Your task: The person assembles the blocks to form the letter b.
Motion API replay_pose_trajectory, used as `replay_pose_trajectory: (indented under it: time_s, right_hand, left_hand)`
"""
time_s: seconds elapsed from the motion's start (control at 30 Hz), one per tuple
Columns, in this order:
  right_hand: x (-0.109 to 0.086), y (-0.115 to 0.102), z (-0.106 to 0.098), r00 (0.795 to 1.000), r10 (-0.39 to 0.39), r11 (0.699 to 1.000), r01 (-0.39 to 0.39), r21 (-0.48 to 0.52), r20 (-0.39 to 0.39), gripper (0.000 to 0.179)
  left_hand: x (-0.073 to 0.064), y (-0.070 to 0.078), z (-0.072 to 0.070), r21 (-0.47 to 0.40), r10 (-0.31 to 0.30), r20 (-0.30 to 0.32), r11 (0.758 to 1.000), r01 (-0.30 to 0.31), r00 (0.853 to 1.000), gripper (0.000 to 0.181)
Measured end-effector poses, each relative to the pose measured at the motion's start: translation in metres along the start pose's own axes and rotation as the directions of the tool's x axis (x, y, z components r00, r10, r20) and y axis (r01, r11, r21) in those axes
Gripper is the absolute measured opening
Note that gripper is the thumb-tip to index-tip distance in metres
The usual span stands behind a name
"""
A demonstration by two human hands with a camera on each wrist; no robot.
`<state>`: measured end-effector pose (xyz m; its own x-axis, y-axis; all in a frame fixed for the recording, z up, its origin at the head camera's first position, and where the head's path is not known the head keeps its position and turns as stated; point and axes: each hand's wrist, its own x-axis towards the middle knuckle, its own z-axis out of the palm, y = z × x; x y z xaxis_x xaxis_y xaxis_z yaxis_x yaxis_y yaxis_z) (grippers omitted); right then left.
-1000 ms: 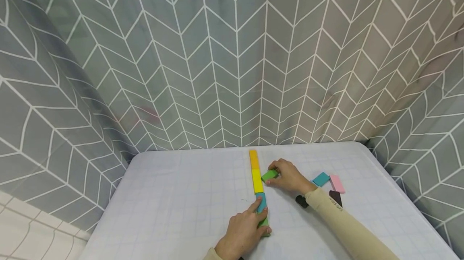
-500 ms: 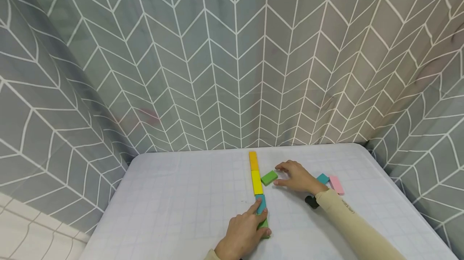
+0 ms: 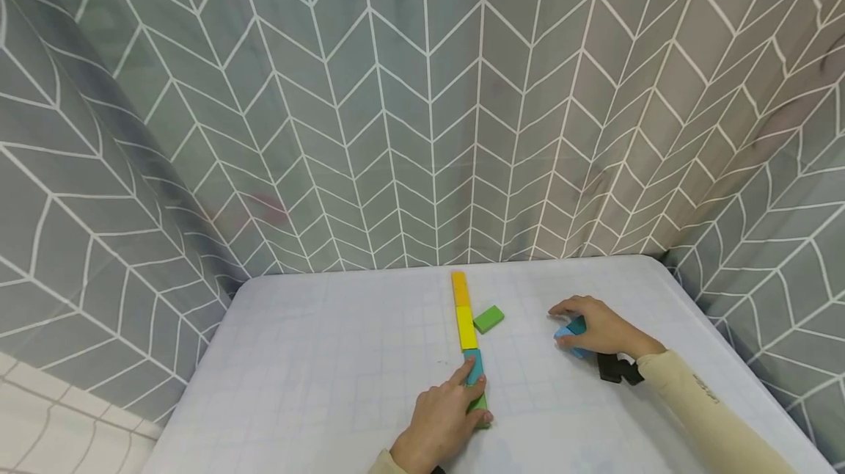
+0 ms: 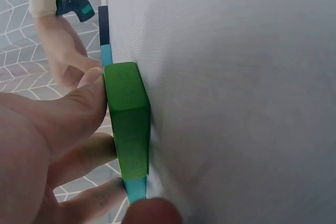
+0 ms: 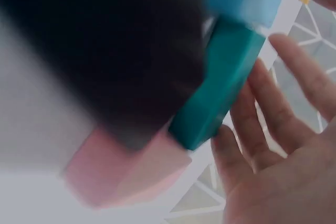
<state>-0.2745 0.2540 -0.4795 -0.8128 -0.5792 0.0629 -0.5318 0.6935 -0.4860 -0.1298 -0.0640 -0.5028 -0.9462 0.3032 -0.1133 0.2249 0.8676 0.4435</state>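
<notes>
My left hand rests on a row of blocks, its fingers extended over the blue block and the thumb on the green block at the near end. Beyond it the row continues with a yellow block and an orange block. A loose green block lies at an angle beside the yellow one. Over on the right, my right hand spreads its fingers around a light blue block and a teal block. Whether it grips either cannot be made out.
A black block lies by the right wrist. A pink block touches the teal one in the right wrist view, where a blurred dark shape covers much of the frame. Patterned curtains hang behind the white table.
My right hand has let go of the loose green block, leaving it beside the row, and moved right to the light blue and teal blocks. The left hand has stayed in place.
</notes>
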Motion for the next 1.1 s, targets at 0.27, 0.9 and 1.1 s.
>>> replay_pose_trajectory:
  time_s: [0.27,0.9,1.1]
  right_hand:
    - [-0.013,0.018,-0.003,0.999,0.051,0.999,-0.051,0.011,0.000,0.045]
    - [-0.012,0.006,0.009,0.999,0.025,0.999,-0.026,-0.018,-0.023,0.042]
    - [-0.002,0.000,0.014,1.000,-0.020,1.000,0.019,-0.024,-0.016,0.041]
  left_hand:
    - [0.001,0.001,0.000,-0.003,-0.010,0.009,1.000,0.010,1.000,0.060]
    - [-0.001,-0.001,-0.001,-0.008,0.011,-0.001,1.000,-0.011,1.000,0.060]
    - [-0.002,-0.001,0.000,-0.016,0.013,-0.010,1.000,-0.013,1.000,0.060]
